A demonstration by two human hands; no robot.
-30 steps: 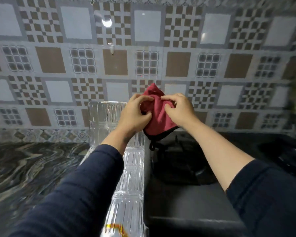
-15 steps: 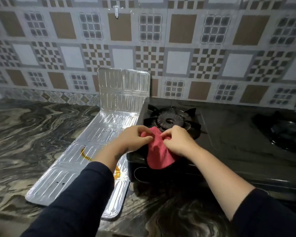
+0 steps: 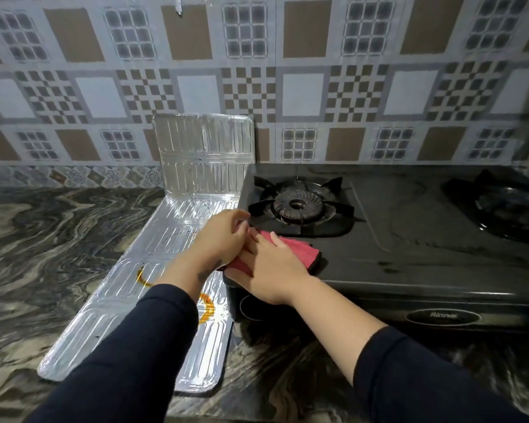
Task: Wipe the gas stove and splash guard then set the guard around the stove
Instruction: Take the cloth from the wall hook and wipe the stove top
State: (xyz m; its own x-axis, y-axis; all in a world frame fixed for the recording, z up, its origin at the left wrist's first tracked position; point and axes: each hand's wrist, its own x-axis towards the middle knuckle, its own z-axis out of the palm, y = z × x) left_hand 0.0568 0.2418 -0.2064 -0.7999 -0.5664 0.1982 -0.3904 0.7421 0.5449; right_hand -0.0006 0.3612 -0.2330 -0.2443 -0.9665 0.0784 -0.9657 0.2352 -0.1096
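Note:
A black two-burner gas stove (image 3: 409,239) stands on the marbled counter. A folded red cloth (image 3: 303,250) lies on its front left corner. My right hand (image 3: 272,270) rests flat on the cloth, pressing it against the stove top. My left hand (image 3: 223,236) hovers just left of it, fingers loosely curled at the cloth's left edge. A silver foil splash guard (image 3: 171,239) lies mostly flat on the counter left of the stove, its far panel propped against the tiled wall. Orange stains mark the guard near my left forearm.
The left burner (image 3: 298,206) sits just beyond the cloth, and the right burner (image 3: 507,206) is at the far right. The patterned tiled wall (image 3: 287,87) runs behind everything. Marbled counter (image 3: 58,239) stretches left of the guard.
My hands brought the red cloth down from in front of the wall onto the stove's front left corner. My right hand now lies flat on it, and the view has tilted downward.

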